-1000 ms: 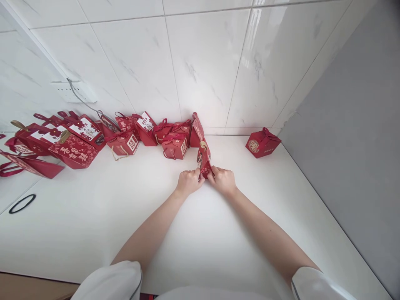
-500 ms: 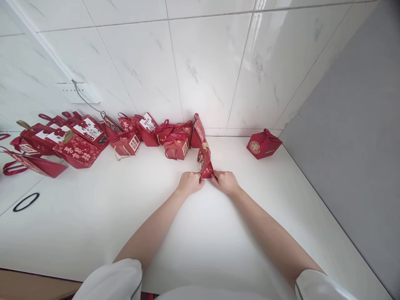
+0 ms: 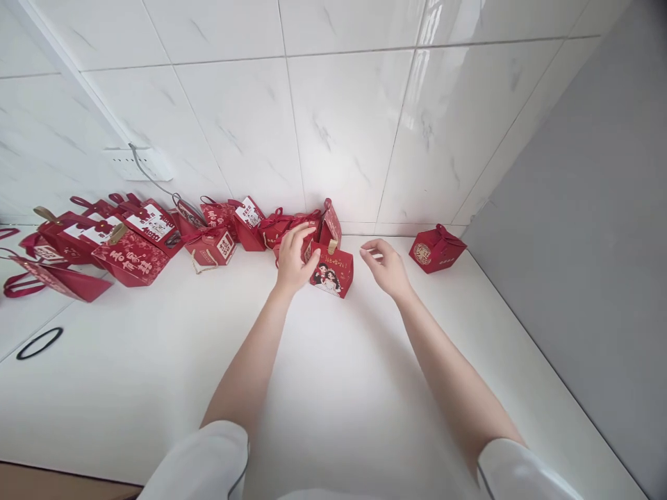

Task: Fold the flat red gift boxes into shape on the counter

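Note:
A red gift box (image 3: 332, 273) with a printed cartoon couple and a gold ribbon loop stands on the white tabletop, its picture side facing me. At its left edge is my left hand (image 3: 297, 258), fingers spread; whether the thumb touches the box I cannot tell. To the right of the box, apart from it, my right hand (image 3: 386, 267) hovers with loosely curved fingers and nothing in them. Behind the box stands a taller red box (image 3: 331, 221) near the wall. My left hand partly hides a smaller red box (image 3: 274, 223) with a ribbon bow.
Several red gift boxes (image 3: 133, 255) crowd the left along the tiled wall (image 3: 344, 132). One six-sided red box (image 3: 438, 250) sits alone at right, near a grey panel (image 3: 573, 229). A black ring (image 3: 39, 344) lies at left on the white tabletop (image 3: 323, 389). A cable hangs from the wall socket (image 3: 138, 165).
The cartoon-couple box has turned so its picture side faces me. Both hands have let go of its lower edges and moved apart and up, the left to the left, the right to the right.

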Demonstrator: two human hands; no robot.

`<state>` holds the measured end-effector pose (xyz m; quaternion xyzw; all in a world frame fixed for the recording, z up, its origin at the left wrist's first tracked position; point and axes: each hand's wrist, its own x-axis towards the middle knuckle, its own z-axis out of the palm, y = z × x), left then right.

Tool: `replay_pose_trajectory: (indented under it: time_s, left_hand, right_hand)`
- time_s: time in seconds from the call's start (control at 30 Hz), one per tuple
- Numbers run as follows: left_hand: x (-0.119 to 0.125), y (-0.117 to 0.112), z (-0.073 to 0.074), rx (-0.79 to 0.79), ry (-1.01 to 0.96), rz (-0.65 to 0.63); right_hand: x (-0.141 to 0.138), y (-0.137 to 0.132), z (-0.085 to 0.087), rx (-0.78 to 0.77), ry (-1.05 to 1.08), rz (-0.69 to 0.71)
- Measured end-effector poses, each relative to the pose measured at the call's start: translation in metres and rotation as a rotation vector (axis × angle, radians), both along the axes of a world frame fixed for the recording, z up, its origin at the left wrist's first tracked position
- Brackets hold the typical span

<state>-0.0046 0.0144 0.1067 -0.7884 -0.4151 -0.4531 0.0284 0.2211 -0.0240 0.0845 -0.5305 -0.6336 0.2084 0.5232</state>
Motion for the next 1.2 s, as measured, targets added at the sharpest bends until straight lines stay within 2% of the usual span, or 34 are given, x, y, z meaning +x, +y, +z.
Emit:
replay_pose_trajectory:
  time_s: [0.1,0.23,0.33,0.47,0.6,0.8,0.9,1.0,1.1,1.2]
  left_hand:
    - [0.0,0.007,0.01,-0.059,0.053,-0.062]
    - [-0.002,-0.001,0.013,-0.147,0.127,-0.168]
    - [-0.003,-0.009,0.014,-0.267,0.127,-0.226]
    - [0.001,-0.016,0.014,-0.474,0.051,-0.32]
    - [0.012,-0.02,0.012,-0.598,0.009,-0.355]
    - [0.023,-0.02,0.005,-0.615,-0.036,-0.357]
    - [0.022,-0.018,0.004,-0.587,-0.014,-0.363]
    - [0.019,-0.017,0.006,-0.569,0.015,-0.345]
    - [0.021,-0.018,0.011,-0.534,0.022,-0.361]
    - [0.022,-0.023,0.026,-0.379,-0.095,-0.365]
  right_hand:
    - [-0.021,0.01,0.016,-0.004,0.012,0.14]
    - [-0.034,0.016,0.013,-0.04,0.037,0.187]
    - [-0.025,0.014,0.014,-0.063,0.025,0.21]
    - [-0.003,0.0,0.028,-0.118,-0.109,0.395]
    - [0.008,-0.015,0.041,-0.126,-0.068,0.406]
    - [0.003,-0.015,0.044,-0.074,-0.087,0.32]
    - [-0.003,-0.01,0.036,-0.051,-0.03,0.281]
    - [-0.01,-0.003,0.026,-0.039,0.114,0.278]
    - [-0.015,0.001,0.023,-0.057,0.248,0.306]
    - [-0.013,-0.001,0.03,-0.075,0.371,0.292]
